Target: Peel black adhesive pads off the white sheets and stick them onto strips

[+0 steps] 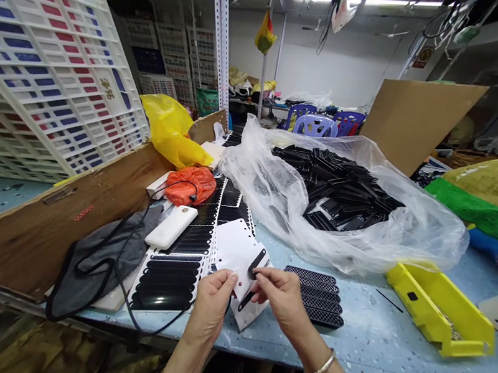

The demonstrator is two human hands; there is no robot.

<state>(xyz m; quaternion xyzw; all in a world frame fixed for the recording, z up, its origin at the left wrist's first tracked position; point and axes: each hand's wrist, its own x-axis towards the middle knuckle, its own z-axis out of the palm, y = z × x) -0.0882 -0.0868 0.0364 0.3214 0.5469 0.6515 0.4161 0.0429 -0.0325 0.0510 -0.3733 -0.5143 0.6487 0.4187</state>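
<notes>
My left hand [212, 297] is closed, thumb against fingers, on the lower left edge of a white sheet [233, 244]. At the sheet's right side my right hand [282, 292] pinches a thin black strip with rounded ends [257, 261], which looks like a sticker. Another black strip [245, 302] shows just below, partly behind my fingers. Right of my right hand lies a row of black pieces with a mesh pattern [316, 285]. Sheets of black rounded strips [168, 281] are spread on the table to the left.
A clear plastic bag [271, 196] holds many black plastic pieces [347, 189]. The yellow bin [423, 309] has small parts inside. On the left are a white power bank [171, 226], a black cable, a grey cloth item [101, 251], a wooden board [52, 206] and a white crate [51, 60].
</notes>
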